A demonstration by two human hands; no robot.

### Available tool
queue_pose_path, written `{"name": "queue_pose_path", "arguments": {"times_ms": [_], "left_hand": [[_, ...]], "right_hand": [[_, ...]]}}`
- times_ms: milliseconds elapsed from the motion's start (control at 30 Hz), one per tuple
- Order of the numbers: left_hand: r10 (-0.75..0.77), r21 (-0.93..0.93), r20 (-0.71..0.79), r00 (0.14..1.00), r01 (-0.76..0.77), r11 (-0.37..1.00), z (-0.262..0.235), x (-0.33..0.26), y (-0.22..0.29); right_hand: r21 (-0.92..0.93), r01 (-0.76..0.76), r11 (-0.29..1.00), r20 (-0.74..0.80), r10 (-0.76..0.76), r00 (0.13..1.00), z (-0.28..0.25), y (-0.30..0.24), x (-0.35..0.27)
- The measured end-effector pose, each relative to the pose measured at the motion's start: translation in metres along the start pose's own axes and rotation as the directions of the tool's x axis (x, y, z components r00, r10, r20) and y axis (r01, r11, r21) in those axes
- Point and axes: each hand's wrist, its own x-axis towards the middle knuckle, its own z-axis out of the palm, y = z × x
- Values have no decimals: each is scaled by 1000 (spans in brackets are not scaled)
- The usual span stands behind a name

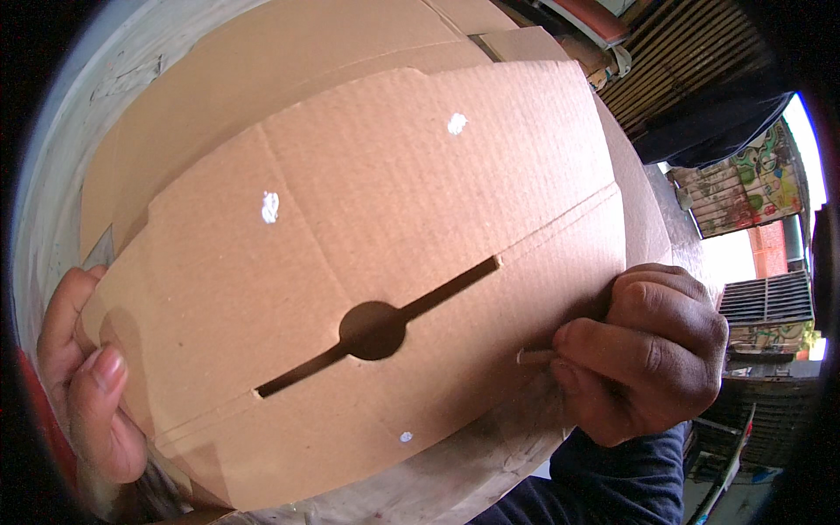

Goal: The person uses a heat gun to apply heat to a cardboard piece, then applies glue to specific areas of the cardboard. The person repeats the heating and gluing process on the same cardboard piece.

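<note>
A brown cardboard piece (376, 201) with fold lines fills the middle of the view, tilted. A long slot with a round hole (374, 331) at its centre is cut through it. White dabs mark its surface, one at the upper right (457, 123) and one at the upper left (270, 208), with a smaller one near the lower edge. My left hand (92, 385) grips its left edge, thumb on the face. Over the lower right, my closed right hand (647, 354) pinches a short thin stick (535, 357); its exact kind cannot be made out.
Behind lies more flat cardboard (227, 66), on a pale, stained surface (79, 114). To the right are a slatted panel (682, 61), dark cloth (709, 131), a painted metal wall (744, 188) and a barred grate (766, 299). A bright opening shows at the far right.
</note>
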Motion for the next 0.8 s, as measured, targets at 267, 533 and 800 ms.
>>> {"name": "queue_pose_path", "arguments": {"times_ms": [267,533,800], "left_hand": [[104,-216,-29,994,-108,970,30,3,12],[177,-437,201,963,-73,896,44,20,26],[253,-472,227,940,-121,874,55,15,26]], "right_hand": [[-80,-177,981,-9,177,984,-7,-14,-3],[-150,-74,986,8,76,997,-11,-4,-1],[-33,-120,992,-2,120,993,-19,0,-17]]}}
